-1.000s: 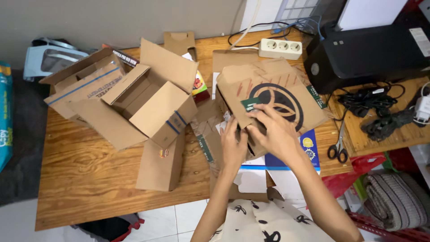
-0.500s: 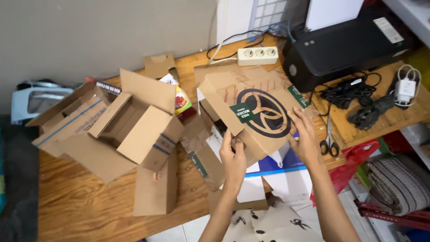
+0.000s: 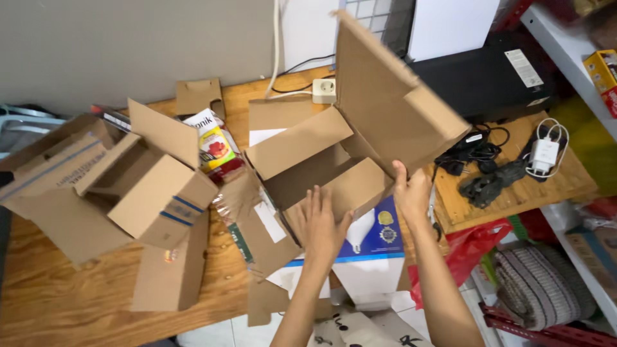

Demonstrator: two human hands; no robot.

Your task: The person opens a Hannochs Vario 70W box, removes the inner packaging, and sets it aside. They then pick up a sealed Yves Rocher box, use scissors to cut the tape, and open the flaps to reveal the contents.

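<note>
A brown cardboard box is tilted up above the wooden table, its large lid flap standing high and its inside facing me. My right hand grips the box's lower right edge, thumb up along the side. My left hand has its fingers spread and its palm lies flat against the box's lower front flap. A blue and white flat carton lies under the box.
Several open cardboard boxes and flattened pieces crowd the table's left. A colourful packet lies behind them. A black printer, power strip, tangled cables and white charger sit at right. A red bag hangs below.
The box was turned over and lifted, so its printed face is now out of sight and the lid stands open. My right hand moved to the box's lower right edge; my left hand spread flat.
</note>
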